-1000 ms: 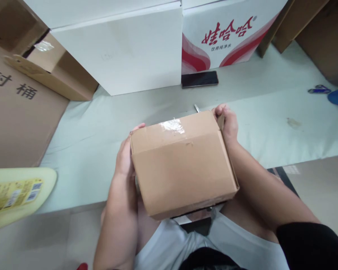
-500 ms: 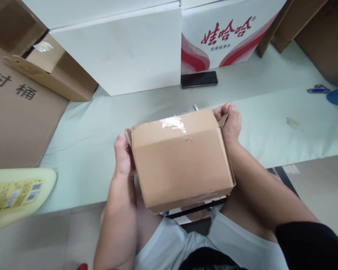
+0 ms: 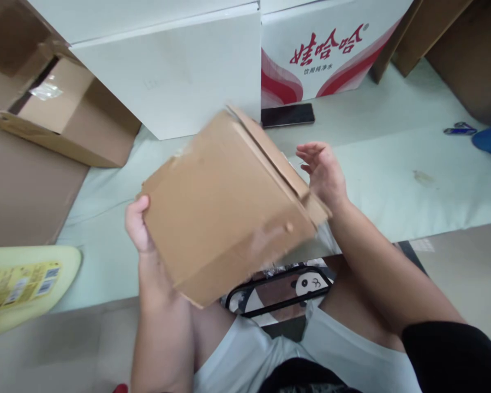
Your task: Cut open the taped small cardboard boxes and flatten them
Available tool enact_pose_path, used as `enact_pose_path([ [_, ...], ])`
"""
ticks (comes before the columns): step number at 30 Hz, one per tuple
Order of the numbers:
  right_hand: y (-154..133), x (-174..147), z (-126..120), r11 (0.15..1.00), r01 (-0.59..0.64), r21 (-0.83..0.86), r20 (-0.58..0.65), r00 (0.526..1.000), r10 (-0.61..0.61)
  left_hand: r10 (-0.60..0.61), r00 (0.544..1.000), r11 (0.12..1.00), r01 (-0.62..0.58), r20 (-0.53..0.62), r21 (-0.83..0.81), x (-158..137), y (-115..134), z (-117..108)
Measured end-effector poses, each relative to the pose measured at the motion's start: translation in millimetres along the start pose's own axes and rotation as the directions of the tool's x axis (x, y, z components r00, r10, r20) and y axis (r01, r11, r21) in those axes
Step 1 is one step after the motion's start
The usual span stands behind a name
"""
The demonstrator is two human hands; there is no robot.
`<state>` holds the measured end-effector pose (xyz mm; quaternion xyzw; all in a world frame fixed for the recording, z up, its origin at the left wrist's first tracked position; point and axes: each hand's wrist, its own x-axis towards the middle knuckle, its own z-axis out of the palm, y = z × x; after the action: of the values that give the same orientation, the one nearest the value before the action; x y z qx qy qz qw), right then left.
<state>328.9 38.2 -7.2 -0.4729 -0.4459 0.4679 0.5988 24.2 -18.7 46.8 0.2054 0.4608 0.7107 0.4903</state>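
A brown cardboard box point(image 3: 225, 202) is tilted in the air above my lap, its right side lower than before and slightly blurred by motion. My left hand point(image 3: 139, 224) grips its left edge, thumb on the near face and the other fingers hidden behind. Loose flaps stick out along the box's right side. Just beyond that side, my right hand point(image 3: 323, 169) is off the box with its fingers loosely spread and nothing in them. Clear tape shines on the lower part of the box.
White cartons point(image 3: 180, 82) stand at the back, one with red print, and a black phone point(image 3: 288, 115) lies before them. Brown boxes point(image 3: 102, 120) sit at the left by a pale yellow container point(image 3: 65, 273). Blue-handled clippers point(image 3: 460, 129) lie at the right on the green cloth point(image 3: 393, 164).
The box has turned and tilted in my left hand, moving left and up. My right hand has let go of its right side. The brown box at the left has shifted slightly.
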Motion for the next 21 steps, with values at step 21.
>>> enact_pose_path([
  [21,5,-16,7,0.607,0.305,-0.734,0.17,0.947,-0.271,-0.042,0.999,0.992,0.042,-0.006,0.119,-3,-21,14],
])
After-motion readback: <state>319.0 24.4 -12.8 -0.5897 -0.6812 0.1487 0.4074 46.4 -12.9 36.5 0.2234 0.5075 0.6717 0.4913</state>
